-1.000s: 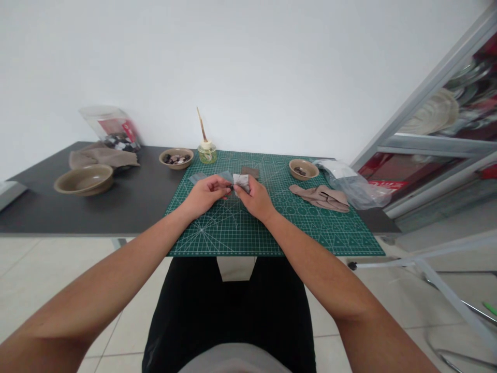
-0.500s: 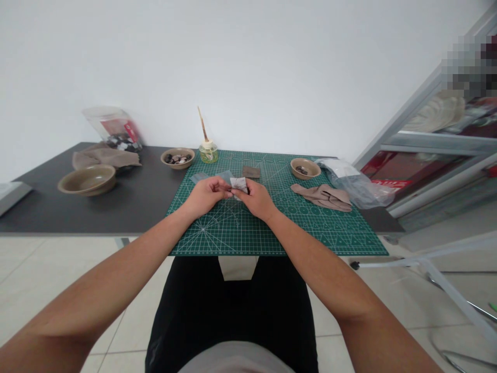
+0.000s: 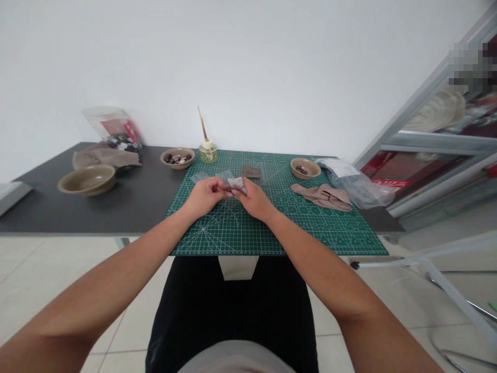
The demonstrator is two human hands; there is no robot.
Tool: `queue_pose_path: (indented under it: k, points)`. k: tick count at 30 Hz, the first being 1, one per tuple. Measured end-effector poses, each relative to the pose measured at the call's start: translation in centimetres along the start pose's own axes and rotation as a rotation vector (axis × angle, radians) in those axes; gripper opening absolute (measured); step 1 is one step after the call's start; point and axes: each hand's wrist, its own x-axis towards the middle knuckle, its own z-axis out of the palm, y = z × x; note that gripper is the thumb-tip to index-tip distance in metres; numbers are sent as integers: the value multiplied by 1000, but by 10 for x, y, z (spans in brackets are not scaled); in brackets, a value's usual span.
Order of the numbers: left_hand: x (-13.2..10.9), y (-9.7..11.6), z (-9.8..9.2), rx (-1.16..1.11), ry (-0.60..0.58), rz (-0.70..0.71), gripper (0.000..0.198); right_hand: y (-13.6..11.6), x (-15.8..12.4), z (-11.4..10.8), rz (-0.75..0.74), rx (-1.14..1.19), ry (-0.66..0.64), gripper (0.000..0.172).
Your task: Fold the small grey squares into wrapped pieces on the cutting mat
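Observation:
Both hands meet over the green cutting mat [image 3: 233,233]. My right hand [image 3: 258,200] is closed on a small folded grey sheet [image 3: 236,183] that looks like paper or sandpaper. Touching it from the other side, my left hand [image 3: 205,198] pinches a small dark piece, mostly hidden by the fingers. Beyond the hands, a brown square sheet [image 3: 251,172] lies flat on the mat. A clear plastic sheet or bag [image 3: 222,176] lies partly behind my left hand.
A bowl of stones [image 3: 177,158] and a glass jar [image 3: 208,152] with a brush stand at the back. At right are another bowl [image 3: 305,169], a brown cloth [image 3: 324,197] and a plastic bag [image 3: 353,181]. A larger bowl [image 3: 87,181] and cloth [image 3: 104,156] sit left.
The folded grey sheet has tilted and shifted slightly left in my right hand, whose fingers have moved a little. My left hand stays nearly where it was.

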Motion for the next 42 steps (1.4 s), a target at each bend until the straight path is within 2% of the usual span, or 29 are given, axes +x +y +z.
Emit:
queue_pose_path:
  k: [7,14,20,28,37,42]
  points:
    - [-1,2,0,0,9,3,27,-4,-3,-5,19,28,32,16]
    - [-3,4,0,11,20,6,28,-1,-2,-1,-41,14,14,12]
    - [-4,8,0,40,24,28,24,-5,-3,-5,-25,37,28,16]
    - [-4,9,1,-25,-2,41,25,-3,-3,-3,-65,27,33,16]
    - [-5,9,1,7,6,75,29,-8,-4,-6,18,55,31,22]
    - [-6,14,1,-1,20,66,33,-9,-4,-6,8,86,20,23]
